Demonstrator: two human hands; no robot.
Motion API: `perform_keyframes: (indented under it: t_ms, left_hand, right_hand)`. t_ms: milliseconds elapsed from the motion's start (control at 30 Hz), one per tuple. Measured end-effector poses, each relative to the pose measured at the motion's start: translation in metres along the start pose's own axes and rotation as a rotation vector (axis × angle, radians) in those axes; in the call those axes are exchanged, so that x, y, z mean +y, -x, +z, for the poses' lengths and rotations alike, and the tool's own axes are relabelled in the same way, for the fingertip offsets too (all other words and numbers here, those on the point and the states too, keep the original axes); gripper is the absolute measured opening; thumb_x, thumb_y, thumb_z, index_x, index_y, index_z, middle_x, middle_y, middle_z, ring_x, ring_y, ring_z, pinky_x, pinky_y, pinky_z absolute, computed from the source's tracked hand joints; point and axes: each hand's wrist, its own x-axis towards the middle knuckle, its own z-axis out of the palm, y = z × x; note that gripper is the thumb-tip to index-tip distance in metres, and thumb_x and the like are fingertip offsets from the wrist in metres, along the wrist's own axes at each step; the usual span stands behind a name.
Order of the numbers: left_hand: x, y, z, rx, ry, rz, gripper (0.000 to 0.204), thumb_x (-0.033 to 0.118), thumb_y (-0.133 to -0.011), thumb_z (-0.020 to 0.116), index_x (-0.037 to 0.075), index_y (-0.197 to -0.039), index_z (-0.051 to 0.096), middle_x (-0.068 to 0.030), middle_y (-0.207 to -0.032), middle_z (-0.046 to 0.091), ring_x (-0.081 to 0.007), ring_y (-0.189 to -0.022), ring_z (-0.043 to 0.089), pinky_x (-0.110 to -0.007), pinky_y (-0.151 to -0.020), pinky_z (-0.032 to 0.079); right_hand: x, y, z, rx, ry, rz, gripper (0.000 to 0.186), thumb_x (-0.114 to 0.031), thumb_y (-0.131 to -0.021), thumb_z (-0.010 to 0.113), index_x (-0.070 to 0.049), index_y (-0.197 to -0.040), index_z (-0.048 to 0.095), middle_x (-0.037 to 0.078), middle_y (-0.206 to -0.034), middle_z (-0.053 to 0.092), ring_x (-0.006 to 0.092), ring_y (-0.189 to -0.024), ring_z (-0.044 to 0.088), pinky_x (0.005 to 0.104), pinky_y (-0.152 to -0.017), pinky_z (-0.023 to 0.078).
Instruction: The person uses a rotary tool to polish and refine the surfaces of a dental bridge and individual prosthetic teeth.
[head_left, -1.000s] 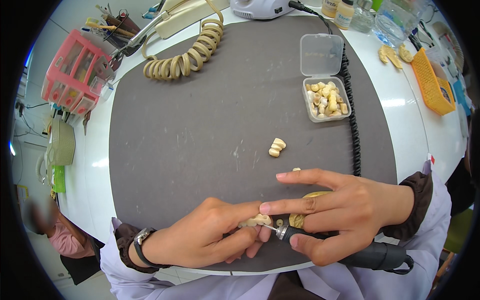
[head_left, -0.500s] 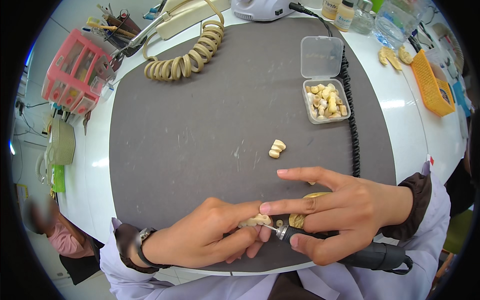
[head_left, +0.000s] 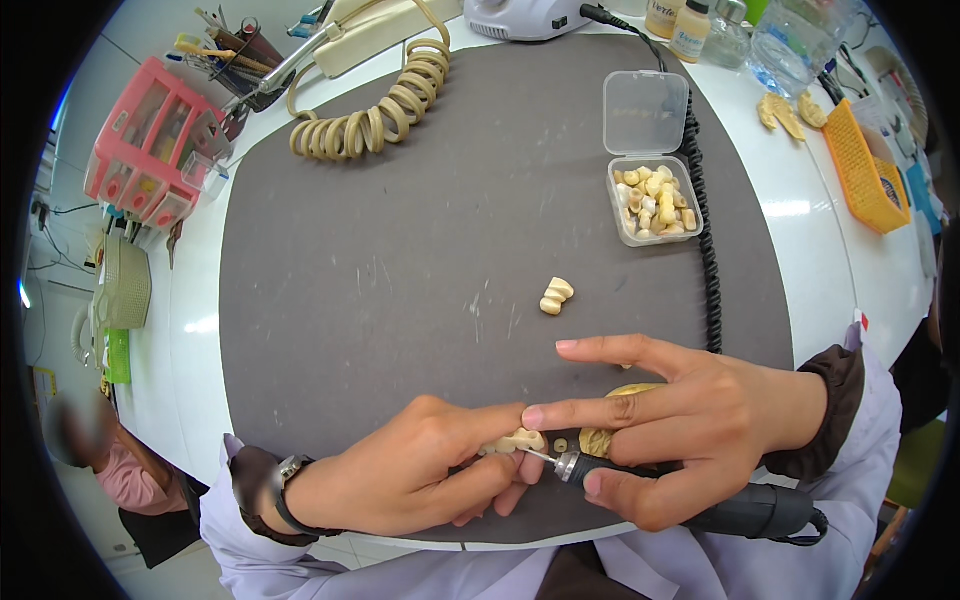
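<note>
While left hand (head_left: 420, 475) pinches teeth (head_left: 520, 440), right hand (head_left: 705, 425) (half splayed) grips handpiece (head_left: 755, 512).

The outer garment is a pale lavender coat (head_left: 645, 570) with long sleeves; its front panels part over a dark brown inner garment (head_left: 575, 572). The left sleeve (head_left: 222, 505) and right sleeve (head_left: 872, 420) consist of loose, creased fabric. A left cuff (head_left: 250, 463) and right cuff (head_left: 833, 388), both dark brown and gathered, terminate them. A wristwatch (head_left: 286, 508) with a narrow dark strap encircles the left wrist; its silver-toned case appears blurred. The left hand (head_left: 420, 465) and right hand (head_left: 690, 430) are bare
</note>
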Motion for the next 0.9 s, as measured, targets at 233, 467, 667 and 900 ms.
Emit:
perform_keyframes:
  t_ms: [233,467,667,900]
  left_hand:
    - [0.0006,-0.0003,0.0006,0.003,0.004,-0.010,0.015,0.005,-0.097,0.045,0.001,-0.101,0.058,-0.0030,-0.070,0.067,-0.0111,-0.052,0.062,-0.025,-0.050,0.049]
    - [0.0007,-0.0012,-0.0002,0.005,-0.005,0.007,0.017,0.000,-0.093,0.045,-0.001,-0.103,0.060,-0.0036,-0.070,0.068,-0.0085,-0.052,0.063,-0.022,-0.050,0.048]
    - [0.0006,-0.0008,0.0004,0.006,0.000,-0.003,0.016,0.000,-0.094,0.047,-0.001,-0.103,0.060,-0.0033,-0.070,0.068,-0.0084,-0.052,0.062,-0.022,-0.050,0.048]
    - [-0.0001,-0.0013,-0.0001,0.005,-0.007,0.011,0.016,0.000,-0.094,0.047,-0.001,-0.104,0.060,-0.0033,-0.069,0.068,-0.0083,-0.052,0.062,-0.022,-0.049,0.047]
  right_hand:
    - [0.0005,-0.0001,-0.0004,0.004,-0.009,-0.008,0.019,0.004,-0.087,0.066,-0.010,-0.079,0.056,0.001,-0.059,0.043,0.0307,-0.110,0.070,0.0635,-0.106,0.043]
    - [0.0013,0.0008,0.0000,0.001,0.003,-0.014,0.019,0.004,-0.086,0.066,-0.010,-0.080,0.056,0.002,-0.060,0.043,0.0309,-0.110,0.070,0.0630,-0.105,0.044]
    - [0.0010,0.0004,0.0005,0.009,-0.005,-0.017,0.019,0.004,-0.086,0.066,-0.010,-0.080,0.055,0.001,-0.060,0.044,0.0311,-0.110,0.070,0.0625,-0.104,0.045]
    - [0.0009,-0.0001,0.0003,0.004,0.015,-0.020,0.021,0.004,-0.085,0.067,-0.009,-0.075,0.055,0.002,-0.059,0.043,0.0308,-0.112,0.069,0.0579,-0.103,0.048]
